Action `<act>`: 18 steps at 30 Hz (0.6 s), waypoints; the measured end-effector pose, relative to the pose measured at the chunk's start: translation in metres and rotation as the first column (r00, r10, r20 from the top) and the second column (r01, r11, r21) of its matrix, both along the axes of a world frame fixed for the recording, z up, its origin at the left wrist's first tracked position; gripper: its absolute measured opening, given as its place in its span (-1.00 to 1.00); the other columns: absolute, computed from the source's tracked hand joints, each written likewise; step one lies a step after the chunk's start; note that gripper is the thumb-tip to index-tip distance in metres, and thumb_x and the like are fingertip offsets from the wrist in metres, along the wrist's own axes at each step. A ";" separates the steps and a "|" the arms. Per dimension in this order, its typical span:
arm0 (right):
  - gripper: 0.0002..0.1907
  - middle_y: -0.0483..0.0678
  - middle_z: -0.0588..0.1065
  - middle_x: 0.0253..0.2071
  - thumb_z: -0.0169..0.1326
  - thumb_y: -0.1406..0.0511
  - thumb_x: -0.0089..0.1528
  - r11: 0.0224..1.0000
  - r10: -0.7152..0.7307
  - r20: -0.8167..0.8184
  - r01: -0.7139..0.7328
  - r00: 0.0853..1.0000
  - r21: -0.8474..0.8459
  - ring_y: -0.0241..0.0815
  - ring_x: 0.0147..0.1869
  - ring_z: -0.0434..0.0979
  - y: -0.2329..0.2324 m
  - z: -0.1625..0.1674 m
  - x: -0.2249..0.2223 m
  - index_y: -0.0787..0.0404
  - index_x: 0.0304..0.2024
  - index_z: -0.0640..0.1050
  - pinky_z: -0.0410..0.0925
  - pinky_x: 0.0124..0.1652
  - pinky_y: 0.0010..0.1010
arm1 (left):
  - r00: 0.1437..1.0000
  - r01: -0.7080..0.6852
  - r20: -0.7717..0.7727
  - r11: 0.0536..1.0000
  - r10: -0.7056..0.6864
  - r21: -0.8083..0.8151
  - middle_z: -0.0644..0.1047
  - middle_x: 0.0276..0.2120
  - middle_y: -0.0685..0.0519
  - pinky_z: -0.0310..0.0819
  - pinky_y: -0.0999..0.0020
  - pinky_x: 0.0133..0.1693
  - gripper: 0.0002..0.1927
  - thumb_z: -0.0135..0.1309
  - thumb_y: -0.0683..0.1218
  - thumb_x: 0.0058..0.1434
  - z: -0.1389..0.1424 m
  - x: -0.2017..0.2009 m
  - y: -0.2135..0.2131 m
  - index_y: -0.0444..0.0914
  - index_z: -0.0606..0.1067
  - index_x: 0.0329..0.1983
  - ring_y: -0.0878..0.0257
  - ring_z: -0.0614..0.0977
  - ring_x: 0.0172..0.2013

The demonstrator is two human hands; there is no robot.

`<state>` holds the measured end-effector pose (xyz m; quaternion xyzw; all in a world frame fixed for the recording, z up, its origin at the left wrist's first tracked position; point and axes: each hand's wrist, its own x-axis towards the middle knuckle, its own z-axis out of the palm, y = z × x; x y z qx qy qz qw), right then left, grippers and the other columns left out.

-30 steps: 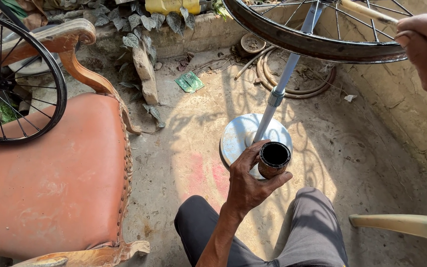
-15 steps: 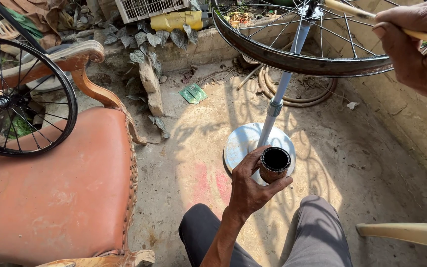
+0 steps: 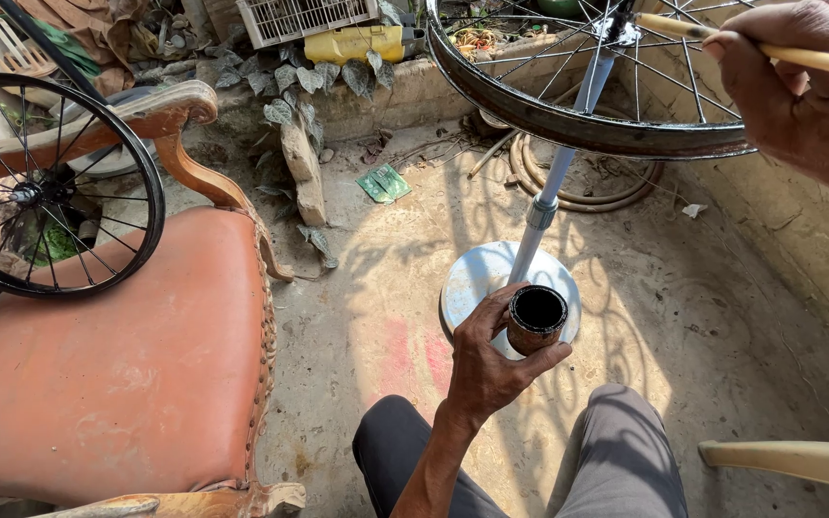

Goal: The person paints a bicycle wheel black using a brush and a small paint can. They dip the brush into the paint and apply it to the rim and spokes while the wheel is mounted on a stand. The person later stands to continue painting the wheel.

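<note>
Closest to me, the left hand [image 3: 491, 369] has its grip wrapped round a small rusty brown can [image 3: 535, 319], thumb on the near side and fingers curled behind, held level above the knees with its open mouth up. The inside of the can looks coated black, wet or dried I cannot tell, and its outer wall is stained and rough. Just behind the can sits the round metal base [image 3: 472, 283] of a stand, flat on the concrete floor [image 3: 722, 317], and a pale pole [image 3: 549, 192] rises from it at a slant. The pole carries a wheel [image 3: 578, 115] up near the hub, its dark rim lying nearly flat with thin spokes fanning inward; the rim face looks dull, blackish and patchy. At the upper right the right hand [image 3: 798, 91] pinches a pale wooden stick [image 3: 817, 59] tight between thumb and fingers, its tip reaching toward the hub; whether it ends in bristles I cannot see. I would judge this a coating job, with the stick up at the wheel and the can waiting below. A next stroke would call for a light, steady touch between the spokes. To the left stand an orange chair [image 3: 127, 364] and a second wheel [image 3: 40, 192] leaning over it.
</note>
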<state>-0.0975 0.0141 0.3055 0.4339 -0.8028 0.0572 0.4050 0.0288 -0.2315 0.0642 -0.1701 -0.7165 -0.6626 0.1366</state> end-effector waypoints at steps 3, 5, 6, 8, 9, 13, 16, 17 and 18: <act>-0.93 0.08 0.49 -0.48 0.14 0.50 0.41 1.000 0.005 -0.008 -0.005 1.000 0.021 -0.22 -0.47 0.49 -0.003 -0.001 -0.007 0.46 -0.08 0.60 0.34 -0.48 -0.48 | 1.000 -0.004 -0.011 1.000 0.004 -0.010 0.61 0.07 -0.09 0.65 0.14 0.19 -0.28 0.41 0.13 0.07 -0.003 -0.010 -0.002 -0.26 0.48 0.23 0.08 0.69 0.12; -0.92 0.10 0.49 -0.46 0.11 0.53 0.41 1.000 0.015 -0.012 -0.015 1.000 -0.014 -0.22 -0.45 0.47 -0.004 -0.002 -0.011 0.50 -0.07 0.59 0.30 -0.48 -0.49 | 1.000 -0.005 -0.013 1.000 0.005 -0.016 0.61 0.07 -0.10 0.65 0.13 0.19 -0.28 0.41 0.13 0.07 -0.002 -0.013 -0.007 -0.27 0.48 0.23 0.07 0.68 0.12; -0.92 0.11 0.49 -0.45 0.10 0.54 0.41 0.999 0.017 0.000 -0.017 1.000 -0.028 -0.22 -0.45 0.47 -0.004 -0.002 -0.013 0.51 -0.07 0.58 0.29 -0.49 -0.49 | 1.000 -0.003 -0.008 1.000 0.002 -0.014 0.61 0.07 -0.11 0.64 0.13 0.19 -0.28 0.41 0.13 0.06 -0.003 -0.013 -0.010 -0.27 0.48 0.23 0.07 0.68 0.12; -0.92 0.12 0.50 -0.44 0.10 0.55 0.40 0.999 0.017 0.034 -0.016 0.999 -0.038 -0.21 -0.45 0.47 -0.005 -0.002 -0.015 0.52 -0.08 0.58 0.28 -0.50 -0.49 | 1.000 -0.004 -0.015 1.000 0.004 -0.020 0.61 0.07 -0.12 0.64 0.12 0.19 -0.28 0.41 0.13 0.07 -0.003 -0.016 -0.012 -0.28 0.48 0.23 0.06 0.69 0.11; -0.92 0.12 0.50 -0.44 0.10 0.54 0.40 0.999 0.012 0.057 -0.010 0.998 -0.034 -0.21 -0.45 0.47 -0.006 -0.002 -0.016 0.51 -0.08 0.59 0.29 -0.51 -0.49 | 1.000 -0.005 -0.028 1.000 0.004 -0.027 0.61 0.06 -0.12 0.64 0.12 0.20 -0.27 0.41 0.13 0.07 -0.003 -0.019 -0.012 -0.29 0.48 0.23 0.06 0.69 0.11; -0.94 0.12 0.52 -0.41 0.12 0.50 0.47 1.000 0.009 0.020 -0.009 1.000 -0.010 -0.19 -0.40 0.51 -0.010 -0.003 -0.019 0.45 -0.03 0.58 0.36 -0.42 -0.48 | 1.000 0.004 -0.010 1.000 -0.004 -0.029 0.60 0.08 -0.12 0.63 0.12 0.20 -0.27 0.41 0.14 0.07 -0.001 -0.023 -0.021 -0.29 0.49 0.23 0.05 0.68 0.13; -0.93 0.15 0.54 -0.39 0.13 0.51 0.44 0.999 0.031 -0.008 -0.031 0.999 -0.036 -0.17 -0.37 0.53 -0.012 -0.007 -0.026 0.49 -0.07 0.58 0.36 -0.41 -0.48 | 1.000 0.003 -0.004 0.999 -0.003 -0.032 0.61 0.08 -0.12 0.64 0.13 0.19 -0.27 0.40 0.14 0.07 -0.001 -0.027 -0.030 -0.29 0.48 0.23 0.06 0.68 0.12; -0.92 0.14 0.54 -0.41 0.14 0.50 0.42 1.000 -0.021 0.004 0.022 1.000 -0.015 -0.15 -0.38 0.54 -0.011 -0.007 -0.027 0.47 -0.09 0.59 0.37 -0.41 -0.43 | 1.000 0.004 -0.010 0.999 -0.004 -0.032 0.60 0.08 -0.13 0.64 0.12 0.19 -0.27 0.40 0.14 0.06 -0.001 -0.030 -0.029 -0.29 0.48 0.23 0.05 0.68 0.12; -0.92 0.14 0.53 -0.44 0.16 0.48 0.39 0.997 -0.074 0.017 0.074 0.997 0.006 -0.13 -0.38 0.55 -0.010 -0.008 -0.030 0.46 -0.10 0.61 0.39 -0.40 -0.38 | 1.000 0.005 -0.015 0.999 -0.005 -0.034 0.60 0.08 -0.13 0.64 0.12 0.18 -0.28 0.41 0.13 0.06 -0.001 -0.032 -0.028 -0.29 0.49 0.22 0.05 0.68 0.12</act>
